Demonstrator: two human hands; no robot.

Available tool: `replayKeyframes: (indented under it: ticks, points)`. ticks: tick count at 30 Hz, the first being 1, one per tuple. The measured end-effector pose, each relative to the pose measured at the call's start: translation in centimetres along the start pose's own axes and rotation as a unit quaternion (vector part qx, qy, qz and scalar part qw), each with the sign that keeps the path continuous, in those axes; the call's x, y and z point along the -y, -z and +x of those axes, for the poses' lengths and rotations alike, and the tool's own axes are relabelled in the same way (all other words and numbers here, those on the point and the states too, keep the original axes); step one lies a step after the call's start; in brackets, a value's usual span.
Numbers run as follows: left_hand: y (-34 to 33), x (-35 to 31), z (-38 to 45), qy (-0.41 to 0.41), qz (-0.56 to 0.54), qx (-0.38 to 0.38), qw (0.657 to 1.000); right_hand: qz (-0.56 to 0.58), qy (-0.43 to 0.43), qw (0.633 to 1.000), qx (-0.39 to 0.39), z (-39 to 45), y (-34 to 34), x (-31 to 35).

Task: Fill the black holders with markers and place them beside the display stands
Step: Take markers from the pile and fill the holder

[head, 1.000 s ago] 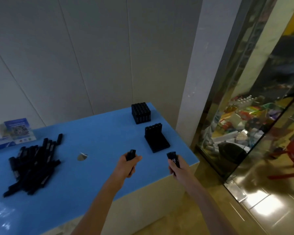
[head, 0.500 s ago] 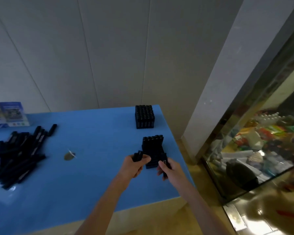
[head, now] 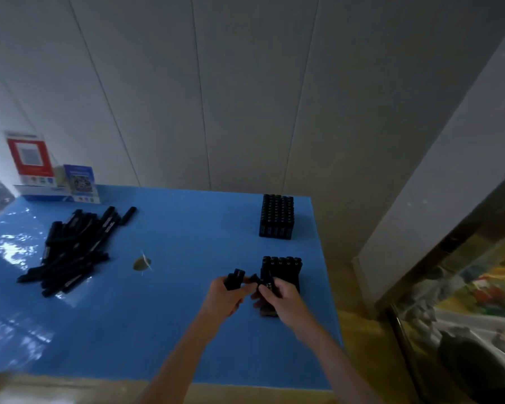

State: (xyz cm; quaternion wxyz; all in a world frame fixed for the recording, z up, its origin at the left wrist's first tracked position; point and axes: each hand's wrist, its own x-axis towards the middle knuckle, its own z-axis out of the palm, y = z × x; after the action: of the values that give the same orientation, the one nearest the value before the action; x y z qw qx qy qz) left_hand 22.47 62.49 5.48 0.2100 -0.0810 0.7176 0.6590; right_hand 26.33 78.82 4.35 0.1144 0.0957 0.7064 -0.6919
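On the blue table (head: 172, 330) a black holder (head: 286, 271) stands near the right edge with one back row of markers in it. A second holder (head: 277, 217), packed full of markers, stands behind it. My left hand (head: 226, 298) grips a bundle of black markers (head: 234, 279) just left of the near holder. My right hand (head: 280, 298) holds a black marker (head: 268, 285) at the holder's front, partly hiding its base. A loose pile of black markers (head: 73, 249) lies at the left.
Two display stands, one red (head: 29, 157) and one blue (head: 80, 182), stand at the far left against the wall. A small round scrap (head: 142, 263) lies mid-table. The table's right edge drops off beside a glass case (head: 461, 301).
Both hands have moved forward from the table's front edge to the near holder and come together there. The camera has turned left, bringing the display stands into view.
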Motion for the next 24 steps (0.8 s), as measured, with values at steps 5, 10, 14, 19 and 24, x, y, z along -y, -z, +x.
replayKeyframes:
  ticks: [5, 10, 14, 19, 24]
  points:
    - [-0.3, 0.0, 0.2, -0.008, -0.023, -0.019, 1.000, -0.037, 0.023, 0.999, 0.015, 1.3, 0.0, -0.2]
    - [1.0, 0.2, 0.7, -0.007, -0.043, -0.064, 0.997, -0.225, 0.072, 0.968, -0.090, 2.9, 1.7, -0.8]
    - [3.0, 0.5, 1.3, -0.006, -0.049, -0.086, 0.995, -0.280, 0.117, 0.947, -0.107, 3.5, 4.1, -1.0]
    - [4.5, 1.0, 1.8, -0.009, -0.054, -0.099, 0.994, -0.341, 0.132, 0.924, -0.116, 4.4, 4.9, -0.8]
    - [5.3, 1.0, 2.3, -0.005, -0.050, -0.095, 0.994, -0.377, 0.152, 0.904, -0.131, 5.3, 4.3, -0.9]
